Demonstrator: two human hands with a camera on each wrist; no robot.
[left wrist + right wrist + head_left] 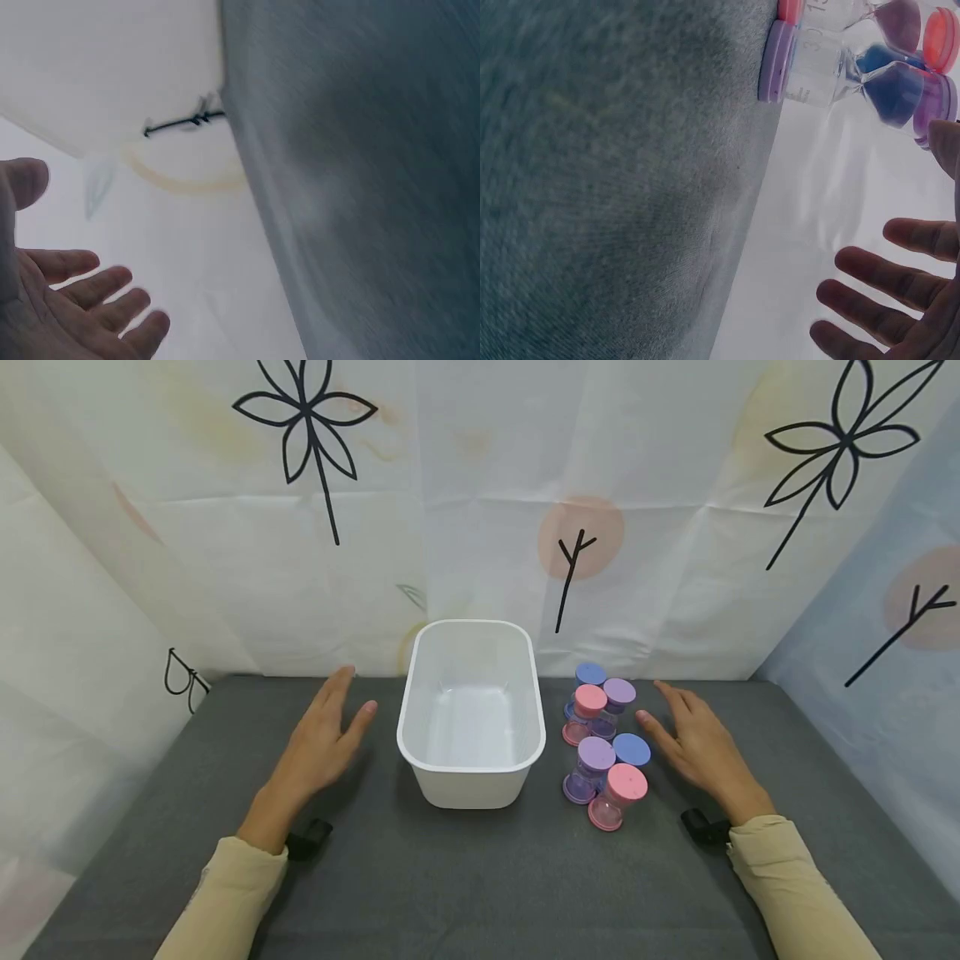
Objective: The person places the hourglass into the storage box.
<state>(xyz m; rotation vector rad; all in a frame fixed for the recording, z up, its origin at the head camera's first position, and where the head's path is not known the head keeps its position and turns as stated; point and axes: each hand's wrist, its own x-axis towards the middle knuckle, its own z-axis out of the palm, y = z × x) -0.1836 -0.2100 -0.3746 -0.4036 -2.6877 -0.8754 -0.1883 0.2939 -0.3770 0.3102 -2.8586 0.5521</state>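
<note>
My left hand (pixel 318 745) hovers left of a white plastic tub (pixel 471 788), fingers extended and thumb spread, holding nothing. In the left wrist view its palm (pixel 56 322) and fingers show beside the tub wall. To the tub's right stand several sand timers with blue, purple and pink caps, in two close clusters. The rear cluster has a purple timer (pixel 618 692) and a pink one (pixel 589 700); a pink timer (pixel 625 783) is frontmost. My right hand (pixel 701 747) is just right of them, fingers loosely extended, holding nothing. Dark sand shows inside a purple-capped timer (pixel 817 67) near its thumb.
A dark grey cloth (pixel 480 893) covers the table. White printed fabric (pixel 480 527) hangs behind the table's back edge and along both sides. A black wrist device (pixel 309 839) sits at the left cuff, another (pixel 705 828) at the right.
</note>
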